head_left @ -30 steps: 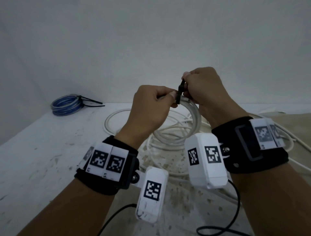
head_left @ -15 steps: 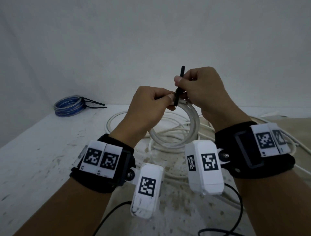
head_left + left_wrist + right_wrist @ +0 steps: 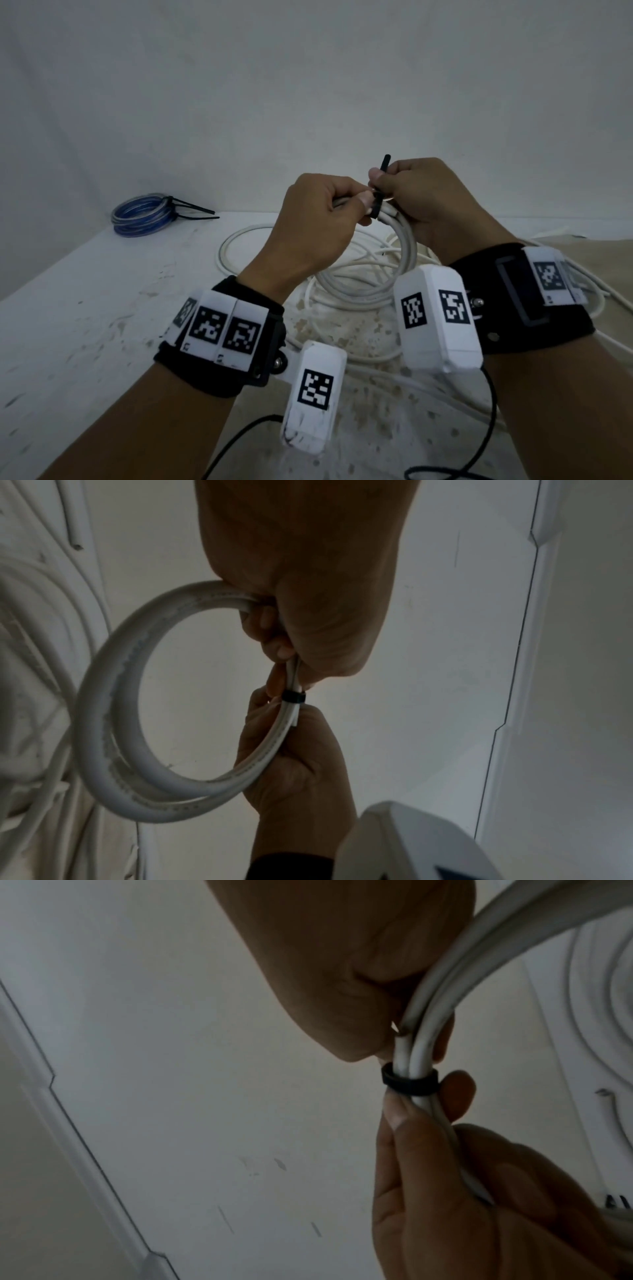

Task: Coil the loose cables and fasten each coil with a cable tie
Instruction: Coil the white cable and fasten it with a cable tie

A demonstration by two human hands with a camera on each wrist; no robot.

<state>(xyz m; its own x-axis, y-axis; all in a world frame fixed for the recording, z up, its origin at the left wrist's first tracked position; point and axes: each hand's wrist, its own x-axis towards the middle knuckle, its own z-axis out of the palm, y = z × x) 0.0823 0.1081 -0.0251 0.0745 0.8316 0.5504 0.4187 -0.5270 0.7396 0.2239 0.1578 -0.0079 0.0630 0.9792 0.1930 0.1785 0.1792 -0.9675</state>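
Head view: left hand [image 3: 318, 219] and right hand [image 3: 428, 198] raised together above table [image 3: 85, 308], fingers of both curled. White coil [image 3: 370, 284] gripped by left hand, hanging below both sets of fingers. Black tie [image 3: 376, 202] wrapped around coil between the two thumbs; free tail pinched by right thumb and forefinger, pointing up past the fingertips. Loose white cable [image 3: 239, 243] on table beyond the hands; blue coil [image 3: 140, 214], already tied, well left of left hand.

Left wrist view: left fingers [image 3: 274, 631] closed round coil [image 3: 113, 696]; tie [image 3: 294, 697] just past them, touching right hand [image 3: 294, 764], also curled round coil.

Right wrist view: tie [image 3: 409, 1081] snug round two strands of coil [image 3: 424, 1031], between right thumb and left fingers [image 3: 455, 1093].
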